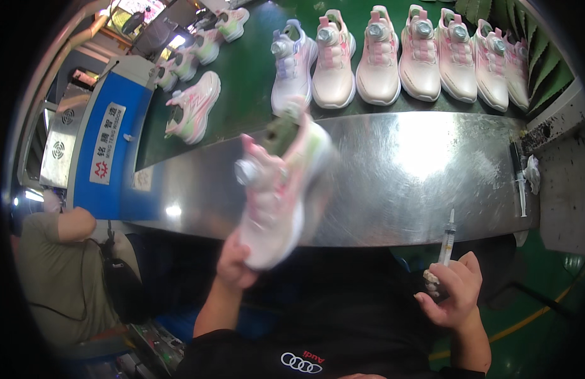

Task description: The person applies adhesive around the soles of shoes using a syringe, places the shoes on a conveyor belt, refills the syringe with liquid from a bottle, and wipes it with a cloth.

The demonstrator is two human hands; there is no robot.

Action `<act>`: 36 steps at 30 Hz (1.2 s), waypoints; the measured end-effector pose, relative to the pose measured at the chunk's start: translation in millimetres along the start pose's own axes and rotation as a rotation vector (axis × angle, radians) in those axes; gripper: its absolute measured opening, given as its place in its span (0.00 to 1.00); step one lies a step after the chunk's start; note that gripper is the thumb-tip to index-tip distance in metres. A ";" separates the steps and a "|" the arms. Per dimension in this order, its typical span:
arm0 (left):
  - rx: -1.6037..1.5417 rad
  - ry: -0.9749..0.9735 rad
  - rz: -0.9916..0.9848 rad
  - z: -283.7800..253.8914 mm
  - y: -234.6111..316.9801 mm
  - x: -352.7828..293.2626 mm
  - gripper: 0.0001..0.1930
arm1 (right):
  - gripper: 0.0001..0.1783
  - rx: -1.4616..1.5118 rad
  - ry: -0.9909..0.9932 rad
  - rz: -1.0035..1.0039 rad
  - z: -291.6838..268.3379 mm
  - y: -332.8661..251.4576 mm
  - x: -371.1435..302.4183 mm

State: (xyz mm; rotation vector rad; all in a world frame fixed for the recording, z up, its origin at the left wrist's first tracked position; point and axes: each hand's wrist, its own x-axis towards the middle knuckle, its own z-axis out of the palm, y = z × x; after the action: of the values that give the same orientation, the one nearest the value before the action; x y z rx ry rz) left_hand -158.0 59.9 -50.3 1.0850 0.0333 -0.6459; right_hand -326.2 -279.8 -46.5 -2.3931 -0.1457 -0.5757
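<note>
A pink and white sneaker (271, 218) with a round dial on its tongue is raised over the front of the metal tabletop, slightly blurred. My left hand (234, 262) grips it at the toe, which points down toward me, while the heel is up and away. To the right, my right hand (455, 290) holds a clear syringe (446, 245) with its tip pointing up and away from me. The syringe is apart from the sneaker. The right fingers curl about its lower end, partly hiding it.
Beyond the metal tabletop (381, 183), a row of sneakers (377, 72) stands on a green surface. One sneaker (194, 108) lies tilted at the left, near a blue machine (106, 148). A second syringe (520, 186) and crumpled tissue (532, 174) are at the right end. Another person (68, 271) sits at left.
</note>
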 end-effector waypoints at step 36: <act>-0.240 0.627 0.360 -342.9 169.9 251.5 0.36 | 0.08 -0.810 -0.418 0.267 -63.3 67.6 44.3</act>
State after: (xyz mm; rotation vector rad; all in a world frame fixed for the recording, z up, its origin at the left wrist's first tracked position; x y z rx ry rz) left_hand 229.4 276.7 -162.5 0.9907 0.4356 0.0390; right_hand -292.9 -374.1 -23.1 -3.2193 0.2833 0.0297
